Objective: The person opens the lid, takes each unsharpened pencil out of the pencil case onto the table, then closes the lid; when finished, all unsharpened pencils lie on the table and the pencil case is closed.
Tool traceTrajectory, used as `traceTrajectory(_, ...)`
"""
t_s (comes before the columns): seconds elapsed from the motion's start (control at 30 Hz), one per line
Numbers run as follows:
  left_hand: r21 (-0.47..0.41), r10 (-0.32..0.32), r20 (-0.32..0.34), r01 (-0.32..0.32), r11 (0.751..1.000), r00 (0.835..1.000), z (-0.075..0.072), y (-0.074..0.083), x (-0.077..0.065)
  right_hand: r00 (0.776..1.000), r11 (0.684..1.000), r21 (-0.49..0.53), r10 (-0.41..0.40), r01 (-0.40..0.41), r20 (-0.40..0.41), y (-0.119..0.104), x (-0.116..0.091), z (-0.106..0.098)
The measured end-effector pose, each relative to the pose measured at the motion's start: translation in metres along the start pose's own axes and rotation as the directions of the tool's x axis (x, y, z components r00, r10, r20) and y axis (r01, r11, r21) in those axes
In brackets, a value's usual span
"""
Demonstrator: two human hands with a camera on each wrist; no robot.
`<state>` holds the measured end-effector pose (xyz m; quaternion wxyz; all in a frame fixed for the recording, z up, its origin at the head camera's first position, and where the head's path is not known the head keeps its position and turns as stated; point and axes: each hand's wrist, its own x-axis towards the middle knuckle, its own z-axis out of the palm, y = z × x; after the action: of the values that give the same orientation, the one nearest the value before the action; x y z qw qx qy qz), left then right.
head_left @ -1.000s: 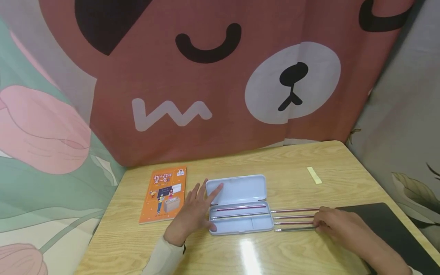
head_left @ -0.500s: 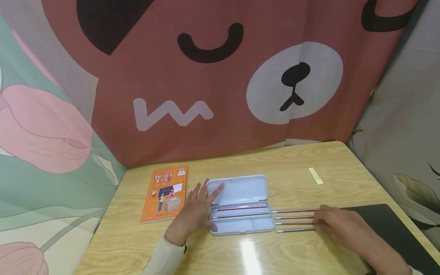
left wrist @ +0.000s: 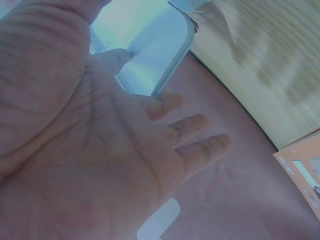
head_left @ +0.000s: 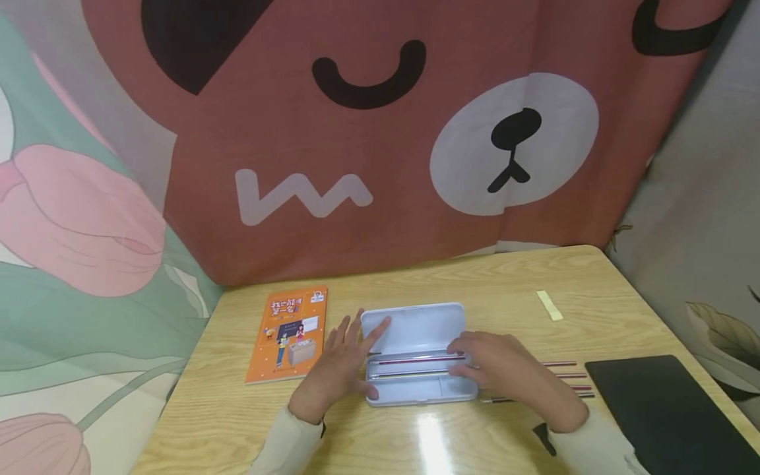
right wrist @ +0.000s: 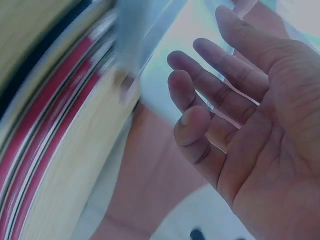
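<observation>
A pale blue pencil case (head_left: 394, 394) lies on the table with its lid (head_left: 415, 330) raised. Inside are a red pencil (head_left: 410, 361) and a second pencil (head_left: 410, 375). My left hand (head_left: 332, 376) spreads at the case's left end, its index finger over the lid and thumb at the front rim; the left wrist view shows its palm (left wrist: 100, 135). Over the case's right end reaches my right hand (head_left: 505, 369), fingertips right at the pencils' ends. In the right wrist view those fingers (right wrist: 225, 90) bend loosely around nothing visible. Several pencils (head_left: 561, 363) lie right of the case, partly hidden by this hand.
An orange book (head_left: 287, 336) lies left of the left hand. To the right is a black flat pad (head_left: 659, 402), and a pale yellow strip (head_left: 549, 305) sits farther back. A printed curtain (head_left: 380, 218) hangs behind the table's far edge.
My right hand has left the far ends of the loose pencils and moved left to the case's right end. The left hand stays at the case.
</observation>
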<state>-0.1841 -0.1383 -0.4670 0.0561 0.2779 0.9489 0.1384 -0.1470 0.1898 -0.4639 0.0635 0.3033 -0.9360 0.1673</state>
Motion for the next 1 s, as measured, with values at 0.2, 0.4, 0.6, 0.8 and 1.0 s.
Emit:
traceTrajectory(0.2,0.019,-0.006,0.001,0.006,1.000,1.000,0.000,0.001,0.000,0.998,0.997,0.073,-0.037,0.033,0.045,-0.015,0.032,0.018)
traceTrajectory(0.4,0.026,-0.016,0.005,0.016,1.000,1.000,-0.002,0.003,0.000,0.997,0.998,0.061,-0.029,0.025,0.067,-0.025,0.046,0.034)
traceTrajectory(0.6,0.043,-0.015,0.005,0.015,0.999,1.000,-0.002,0.003,0.000,0.998,0.999,0.036,-0.040,0.038,0.043,-0.027,0.045,0.042)
traceTrajectory(0.8,0.049,-0.014,0.001,0.014,0.999,1.000,0.000,0.002,0.001,0.998,0.997,0.068,-0.033,0.029,0.060,-0.024,0.043,0.045)
traceTrajectory(1.0,0.034,-0.003,-0.011,0.004,0.999,1.000,0.000,0.002,0.000,0.998,0.994,0.101,-0.036,0.030,0.055,-0.025,0.043,0.043)
